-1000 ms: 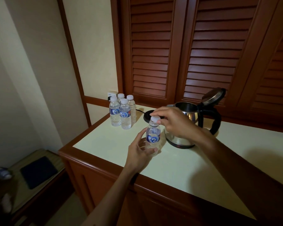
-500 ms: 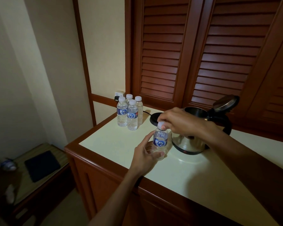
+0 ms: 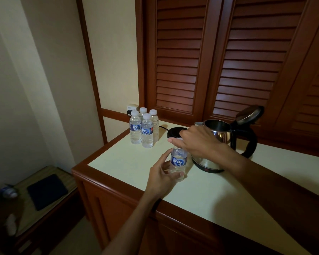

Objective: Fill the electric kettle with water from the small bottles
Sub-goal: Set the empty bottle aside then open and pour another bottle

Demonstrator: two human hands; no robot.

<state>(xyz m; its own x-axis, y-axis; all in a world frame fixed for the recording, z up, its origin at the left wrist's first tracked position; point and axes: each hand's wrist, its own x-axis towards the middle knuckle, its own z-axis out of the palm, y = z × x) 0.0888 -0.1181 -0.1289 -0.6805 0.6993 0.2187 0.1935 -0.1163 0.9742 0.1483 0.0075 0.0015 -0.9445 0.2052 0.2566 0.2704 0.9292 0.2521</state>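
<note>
A small water bottle (image 3: 178,161) stands upright on the pale top of the desk (image 3: 129,159), near its front edge and just left of the kettle (image 3: 217,144). The left hand (image 3: 165,176) reaches in from below, thumb and fingers curled round the lower part of the bottle, a firm grip on its clear body. The right hand (image 3: 197,142) comes across from the right, forearm stretched over the desk, its fingertips closed down on the white cap (image 3: 179,139) at the top of the bottle; the palm hides most of the cap, so whether it is loosened cannot be told.

The bottle is clear plastic with water inside and a blue label that reads "K2" in white.

The kettle is polished steel with a black handle and a black foot, its lid (image 3: 249,114) tipped up and back, the mouth open. It sits off its round black base (image 3: 175,132), which lies just behind the hands with a cord running left.

Four more bottles (image 3: 144,127) of the same kind stand capped and close together at the far left corner of the desk, the two front ones showing the same blue "K2" label. Behind them a wall socket (image 3: 132,109) carries a dark plug. Louvred wooden doors (image 3: 219,57) rise at the back.
</note>
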